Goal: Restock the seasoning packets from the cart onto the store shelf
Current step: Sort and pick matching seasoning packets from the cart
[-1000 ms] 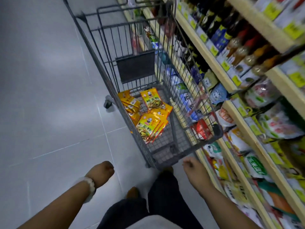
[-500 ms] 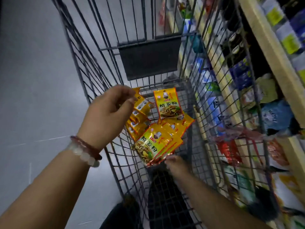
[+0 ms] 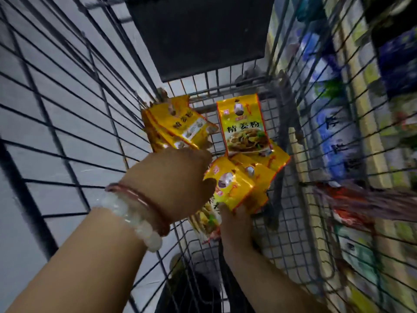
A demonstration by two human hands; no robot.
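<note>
Yellow seasoning packets lie in the wire cart (image 3: 74, 123). One lone packet (image 3: 244, 125) lies flat near the far end, and a stack (image 3: 178, 125) leans at the far left. My left hand (image 3: 171, 184), with bead bracelets at the wrist, reaches down over the near bunch of packets (image 3: 239, 188); its fingers are hidden behind its back. My right hand (image 3: 237, 227) grips that bunch from below at its near end. The store shelf (image 3: 365, 105) runs along the right, blurred behind the cart's wire side.
A dark panel (image 3: 203, 30) hangs on the cart's far end. Blue, green and red packaged goods (image 3: 334, 136) fill the shelves to the right. Grey tiled floor (image 3: 27, 154) shows through the cart's left side. My dark trouser legs (image 3: 194, 290) stand below the cart.
My view has dropped closer into the cart. My left hand went from the far left stack down to the near bunch. My right hand has closed round the bunch's near end.
</note>
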